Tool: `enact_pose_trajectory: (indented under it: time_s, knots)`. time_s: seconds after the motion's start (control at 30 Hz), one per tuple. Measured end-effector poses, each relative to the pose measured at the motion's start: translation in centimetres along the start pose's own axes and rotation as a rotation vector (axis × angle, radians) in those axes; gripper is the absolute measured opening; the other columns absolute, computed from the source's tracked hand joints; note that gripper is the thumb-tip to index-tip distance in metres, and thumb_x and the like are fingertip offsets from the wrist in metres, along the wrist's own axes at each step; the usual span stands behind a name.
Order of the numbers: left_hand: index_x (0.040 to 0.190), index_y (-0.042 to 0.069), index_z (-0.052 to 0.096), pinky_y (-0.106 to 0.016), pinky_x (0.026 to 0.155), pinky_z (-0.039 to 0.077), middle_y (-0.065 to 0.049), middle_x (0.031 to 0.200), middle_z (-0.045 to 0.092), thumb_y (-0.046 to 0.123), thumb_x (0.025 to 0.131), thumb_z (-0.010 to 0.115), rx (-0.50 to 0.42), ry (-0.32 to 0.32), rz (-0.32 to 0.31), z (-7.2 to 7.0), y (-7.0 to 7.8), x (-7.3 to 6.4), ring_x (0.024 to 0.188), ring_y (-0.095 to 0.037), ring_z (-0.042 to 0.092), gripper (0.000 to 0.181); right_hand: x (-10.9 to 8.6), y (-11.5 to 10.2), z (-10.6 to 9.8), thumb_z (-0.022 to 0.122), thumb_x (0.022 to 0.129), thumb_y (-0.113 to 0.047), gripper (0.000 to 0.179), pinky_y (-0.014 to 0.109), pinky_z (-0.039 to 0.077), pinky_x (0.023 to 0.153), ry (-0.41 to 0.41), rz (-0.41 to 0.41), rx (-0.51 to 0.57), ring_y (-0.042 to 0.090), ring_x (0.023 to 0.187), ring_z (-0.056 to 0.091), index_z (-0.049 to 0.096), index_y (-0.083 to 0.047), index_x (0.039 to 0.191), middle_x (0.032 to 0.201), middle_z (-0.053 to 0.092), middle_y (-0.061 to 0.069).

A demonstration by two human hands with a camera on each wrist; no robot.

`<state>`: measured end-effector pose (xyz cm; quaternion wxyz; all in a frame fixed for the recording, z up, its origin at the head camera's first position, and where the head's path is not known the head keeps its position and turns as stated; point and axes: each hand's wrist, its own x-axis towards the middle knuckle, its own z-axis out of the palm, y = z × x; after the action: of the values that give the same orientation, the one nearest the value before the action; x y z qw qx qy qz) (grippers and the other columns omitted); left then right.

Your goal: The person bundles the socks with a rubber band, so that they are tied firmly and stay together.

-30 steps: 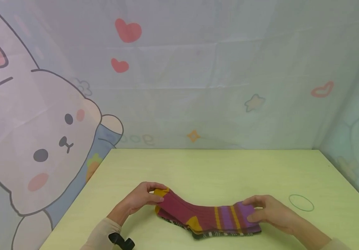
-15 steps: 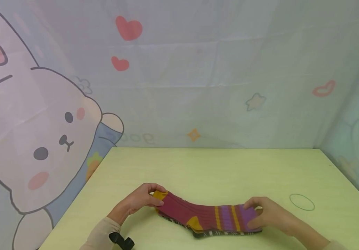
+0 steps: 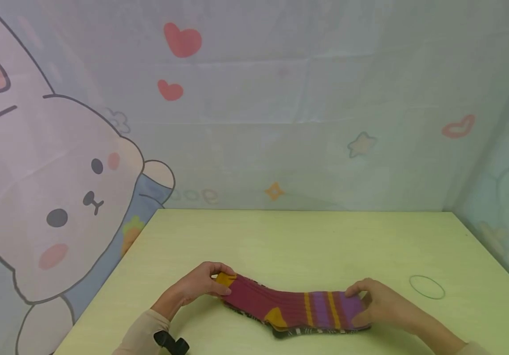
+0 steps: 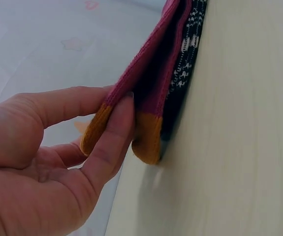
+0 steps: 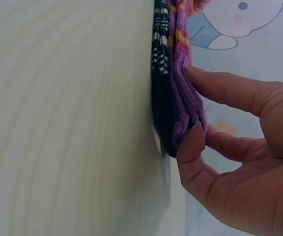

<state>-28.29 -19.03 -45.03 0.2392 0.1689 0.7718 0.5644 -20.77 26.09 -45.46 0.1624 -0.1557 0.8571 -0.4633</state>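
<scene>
A maroon sock (image 3: pixel 258 298) with mustard toe and heel and a purple striped cuff lies on top of a matching sock (image 4: pixel 148 137). Beneath that pair is a black-and-white patterned sock (image 5: pixel 160 54). My left hand (image 3: pixel 198 283) pinches the top sock's mustard toe between thumb and fingers, its toe held apart from the matching toe below. At the other end my right hand (image 3: pixel 385 303) pinches the purple cuff (image 5: pixel 193 103), index finger on its upper face and thumb at its edge. Most of the patterned sock is hidden under the pair.
A thin green elastic loop (image 3: pixel 427 287) lies on the pale yellow-green table (image 3: pixel 307 246), right of the socks. Behind the table hangs a printed cloth (image 3: pixel 254 123) with a rabbit and hearts. A black device (image 3: pixel 172 341) is strapped to the left wrist.
The top sock has come down and lines up more closely with the sock below. Both hands have lowered slightly, keeping to the toe and the cuff. The loop has stayed put.
</scene>
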Motion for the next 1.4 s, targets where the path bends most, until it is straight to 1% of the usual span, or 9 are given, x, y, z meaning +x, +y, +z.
enact_pose_trajectory:
  time_s: [0.13,0.33,0.53,0.73,0.9,1.0,1.07,1.23,1.4]
  knots:
    - [0.122,-0.006,0.06,-0.036,0.078,0.057,-0.015,0.115,0.058,-0.001,0.085,0.075,0.054,0.006,-0.001,0.1,0.0,0.0,0.095,-0.023,0.058,0.04,-0.1,0.3,-0.2,0.088,0.074,-0.016,0.055,0.044,0.054,0.077,0.0,-0.018,-0.018,0.031,0.101,0.056,0.062,0.001,0.12,0.124,0.05,0.02]
    - [0.122,-0.006,0.061,-0.036,0.078,0.057,-0.015,0.113,0.058,-0.001,0.084,0.077,0.092,0.01,-0.006,0.0,-0.2,0.1,0.096,-0.024,0.057,0.041,0.2,0.8,-0.4,0.089,0.074,-0.023,0.058,0.055,0.051,0.087,-0.014,-0.02,-0.042,0.038,0.111,0.057,0.062,-0.003,0.121,0.124,0.057,0.016]
    - [0.119,-0.003,0.064,-0.032,0.079,0.053,-0.01,0.111,0.061,0.004,0.084,0.079,0.191,0.032,0.02,-0.2,-0.3,0.2,0.097,-0.024,0.057,0.039,0.5,0.9,-0.6,0.09,0.072,-0.026,0.06,0.052,0.051,0.087,-0.02,-0.014,-0.048,0.034,0.11,0.056,0.062,-0.003,0.121,0.12,0.059,0.012]
    - [0.122,0.0,0.066,-0.031,0.077,0.049,-0.008,0.109,0.062,0.008,0.088,0.077,0.282,0.015,0.033,-0.5,-0.4,0.3,0.093,-0.022,0.055,0.036,0.5,1.0,-0.6,0.089,0.073,-0.021,0.059,0.052,0.05,0.087,-0.021,-0.007,-0.035,0.034,0.11,0.055,0.062,-0.002,0.121,0.12,0.057,0.013]
    - [0.125,-0.001,0.065,-0.032,0.083,0.049,-0.009,0.115,0.063,0.0,0.085,0.076,0.306,-0.014,0.038,-0.7,-0.3,0.2,0.098,-0.024,0.055,0.042,0.3,1.2,-0.7,0.088,0.076,-0.021,0.059,0.053,0.05,0.086,-0.034,-0.023,-0.018,0.036,0.111,0.053,0.06,-0.002,0.124,0.124,0.055,0.015]
    - [0.125,-0.001,0.065,-0.036,0.086,0.049,-0.009,0.115,0.064,-0.002,0.081,0.077,0.293,-0.017,0.021,-0.7,-0.3,0.1,0.1,-0.026,0.055,0.046,0.3,1.2,-0.7,0.087,0.077,-0.02,0.059,0.053,0.051,0.086,-0.043,-0.036,-0.007,0.037,0.111,0.053,0.059,-0.001,0.125,0.123,0.056,0.015]
    - [0.125,-0.001,0.065,-0.038,0.087,0.05,-0.008,0.115,0.064,-0.002,0.079,0.079,0.292,-0.011,0.004,-0.5,-0.3,0.0,0.102,-0.026,0.056,0.048,0.2,1.3,-0.6,0.087,0.077,-0.02,0.059,0.051,0.051,0.085,-0.049,-0.041,-0.006,0.037,0.111,0.054,0.058,0.0,0.125,0.122,0.056,0.014]
    - [0.124,-0.002,0.065,-0.043,0.089,0.05,-0.007,0.114,0.062,-0.001,0.076,0.083,0.345,0.034,-0.021,-0.2,-0.4,-0.2,0.102,-0.025,0.057,0.051,0.2,1.3,-0.7,0.087,0.078,-0.022,0.061,0.05,0.052,0.084,-0.055,-0.05,-0.019,0.038,0.111,0.054,0.057,-0.001,0.126,0.121,0.057,0.015]
    - [0.12,-0.001,0.067,-0.041,0.085,0.051,-0.007,0.113,0.059,0.0,0.074,0.085,0.381,0.05,-0.018,-0.2,-0.4,-0.3,0.099,-0.024,0.057,0.049,0.1,1.2,-0.8,0.087,0.077,-0.024,0.061,0.053,0.052,0.085,-0.055,-0.051,-0.028,0.039,0.112,0.054,0.057,-0.002,0.126,0.122,0.056,0.016]
